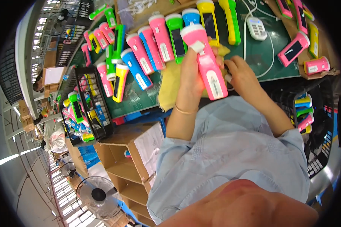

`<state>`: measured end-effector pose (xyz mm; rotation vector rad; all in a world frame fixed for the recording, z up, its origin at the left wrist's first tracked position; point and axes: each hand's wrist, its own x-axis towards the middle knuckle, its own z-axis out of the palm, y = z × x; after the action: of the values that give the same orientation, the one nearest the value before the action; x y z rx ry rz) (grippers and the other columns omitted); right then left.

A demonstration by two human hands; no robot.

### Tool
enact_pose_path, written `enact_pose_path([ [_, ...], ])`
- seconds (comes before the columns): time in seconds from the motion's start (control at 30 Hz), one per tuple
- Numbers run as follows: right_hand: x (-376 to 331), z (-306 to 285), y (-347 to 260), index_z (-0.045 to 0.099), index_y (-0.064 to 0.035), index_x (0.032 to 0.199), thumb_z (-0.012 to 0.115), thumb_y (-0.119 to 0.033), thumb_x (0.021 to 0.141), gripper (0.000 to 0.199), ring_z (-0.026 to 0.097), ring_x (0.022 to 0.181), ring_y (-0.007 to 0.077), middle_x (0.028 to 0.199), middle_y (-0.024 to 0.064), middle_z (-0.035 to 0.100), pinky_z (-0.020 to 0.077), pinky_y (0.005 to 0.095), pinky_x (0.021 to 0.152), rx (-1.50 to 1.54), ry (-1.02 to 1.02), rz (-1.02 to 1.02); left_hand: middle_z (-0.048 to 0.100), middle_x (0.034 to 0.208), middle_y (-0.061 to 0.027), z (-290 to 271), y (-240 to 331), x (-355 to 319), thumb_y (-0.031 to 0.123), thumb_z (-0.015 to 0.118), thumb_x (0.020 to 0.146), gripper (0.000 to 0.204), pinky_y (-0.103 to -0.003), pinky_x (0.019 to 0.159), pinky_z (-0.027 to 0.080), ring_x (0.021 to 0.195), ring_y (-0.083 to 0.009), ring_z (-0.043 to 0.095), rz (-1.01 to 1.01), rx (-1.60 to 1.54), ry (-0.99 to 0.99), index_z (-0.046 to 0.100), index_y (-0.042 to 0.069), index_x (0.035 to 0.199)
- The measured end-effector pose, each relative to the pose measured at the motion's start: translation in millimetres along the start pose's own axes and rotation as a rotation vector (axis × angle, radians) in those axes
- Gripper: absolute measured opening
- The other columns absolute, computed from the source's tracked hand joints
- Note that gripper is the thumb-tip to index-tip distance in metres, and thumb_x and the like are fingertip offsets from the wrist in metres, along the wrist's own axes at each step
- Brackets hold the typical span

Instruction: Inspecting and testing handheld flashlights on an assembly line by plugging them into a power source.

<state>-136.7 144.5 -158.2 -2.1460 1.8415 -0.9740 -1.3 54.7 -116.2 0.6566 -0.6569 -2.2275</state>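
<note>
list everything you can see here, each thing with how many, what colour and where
Held flashlight: one, pink and white, in left hand.
Bench flashlights: many, pink, blue, green, yellow, in rows on the green bench.
Yellow cloth: one, under the hands.
White power strip: one, cabled, upper bench.
Black crates: two, holding flashlights, left and right.
Cardboard box: one, brown, below bench.
Fan: one, lower left.
Left hand: grip around the held flashlight; gold bangle on wrist.
Right hand: beside it, empty.
</note>
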Motion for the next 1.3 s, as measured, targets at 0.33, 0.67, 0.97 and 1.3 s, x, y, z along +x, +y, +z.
enact_pose_path([
  [0.33,9.3,-41.5,10.4,0.052,-0.0005,0.098,0.052,-0.003,0.085,0.014,0.048,0.069,0.0098,0.075,0.0039,0.050,0.0406,0.0234,0.063,0.528,-0.195,0.374,0.055,0.076,-0.0097,-7.5,-3.6,-16.0,0.011,0.053,0.083,0.019,-0.031,0.054,0.050,0.059,-0.0207,0.058,0.175,0.488,0.159,0.047,0.001,0.098],
  [0.67,20.1,-43.3,24.4,0.058,-0.0042,0.099,0.051,-0.014,0.088,0.016,0.046,0.077,0.0034,0.084,-0.0032,0.055,0.0356,0.0173,0.067,0.820,-0.144,0.348,0.049,0.109,-0.0274,-12.3,17.5,-8.8,0.030,0.067,0.075,0.070,-0.040,0.088,0.042,0.100,-0.0383,0.051,0.788,1.548,0.594,0.033,-0.009,0.122],
  [0.97,36.6,-25.8,14.4,0.061,-0.0024,0.098,0.058,-0.012,0.085,0.017,0.053,0.085,0.0076,0.090,-0.0002,0.059,0.0400,0.0207,0.079,0.794,-0.205,0.279,0.054,0.105,-0.0151,-32.9,42.8,-12.1,0.018,0.057,0.086,0.040,-0.035,0.085,0.045,0.096,-0.0263,0.054,0.321,0.453,0.118,0.041,-0.002,0.117],
  [1.3,60.8,-33.3,-9.4,0.058,-0.0002,0.085,0.058,-0.002,0.075,0.010,0.057,0.071,0.0148,0.077,0.0053,0.057,0.0440,0.0256,0.064,0.590,-0.331,-0.096,0.057,0.088,-0.0074,-30.4,-2.4,-3.7,0.032,0.047,0.092,0.030,-0.028,0.066,0.048,0.076,-0.0149,0.056,0.389,0.409,-0.080,0.053,0.003,0.098],
])
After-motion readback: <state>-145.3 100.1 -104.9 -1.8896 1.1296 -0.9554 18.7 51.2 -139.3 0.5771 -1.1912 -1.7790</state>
